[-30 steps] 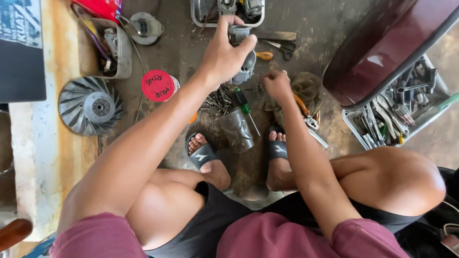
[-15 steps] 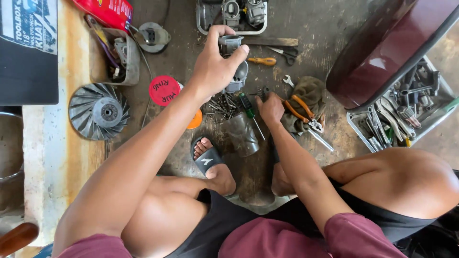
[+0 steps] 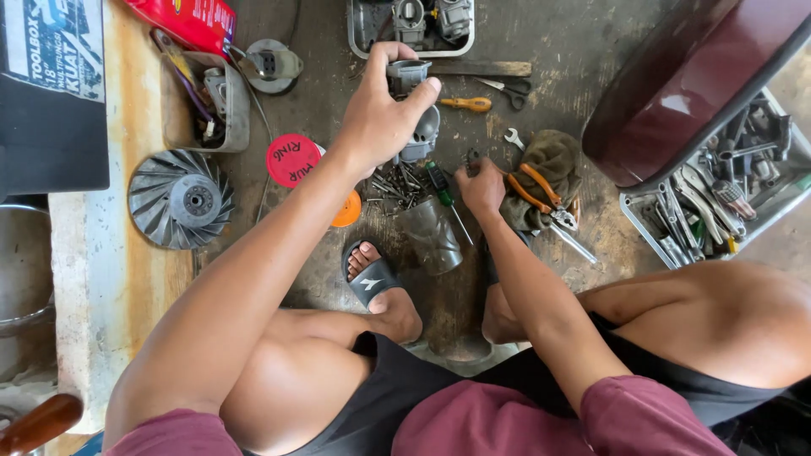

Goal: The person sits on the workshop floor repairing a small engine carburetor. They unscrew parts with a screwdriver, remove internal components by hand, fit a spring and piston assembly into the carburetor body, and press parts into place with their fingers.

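Dark red curved body panel point(image 3: 676, 80) at upper right, overhanging a tray of hand tools point(image 3: 718, 198). Black toolbox point(image 3: 51, 93) at far left on the pale ledge, with a grey finned fan wheel point(image 3: 180, 200) below it on the stained floor. Left arm stretched long and nearly straight from the lower left corner up toward the top centre — left hand point(image 3: 380, 118) bent at the wrist, fingers and thumb curled tight around a grey metal carburettor body point(image 3: 414, 105), raised just above the floor in front of the feet, near a metal tray of similar parts point(image 3: 411, 25). Right arm shorter in reach, elbow bent, forearm running up from the right knee; right hand point(image 3: 481, 186) low, knuckles up, fingertips pinched down on small parts among a scatter of screws point(image 3: 397, 181) — exactly what is pinched cannot be made out. Just beside that hand, an olive rag point(image 3: 549, 160) with orange-handled pliers point(image 3: 541, 194) on it. Dark rubber sleeve point(image 3: 431, 236) between the sandalled feet, green-handled screwdriver point(image 3: 441, 184) touching its upper edge. Red round lid point(image 3: 293, 160) left of the screws.
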